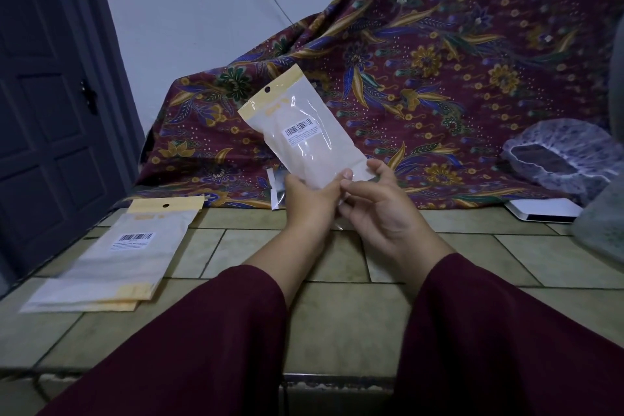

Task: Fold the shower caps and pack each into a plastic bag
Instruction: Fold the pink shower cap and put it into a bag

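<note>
Here, a patterned cloth (422,78) in maroon, gold and blue drapes down the back onto a tiled counter (337,314). At the left a dark door (50,94) stands shut. On the counter's left side lies a stack of plastic bags (114,257) with yellow headers and barcode labels. At the right, against the cloth, sits a shower cap (557,159), puffed open, beside a flat white box (543,209). Above the counter's middle a plastic bag (304,132) is held up, tilted left, yellow header on top. The left hand (310,199) grips its lower end, thumb on the front. The right hand (381,209) pinches the bottom corner, thumb tip touching the left thumb. Both sleeves (489,331) are maroon
</note>
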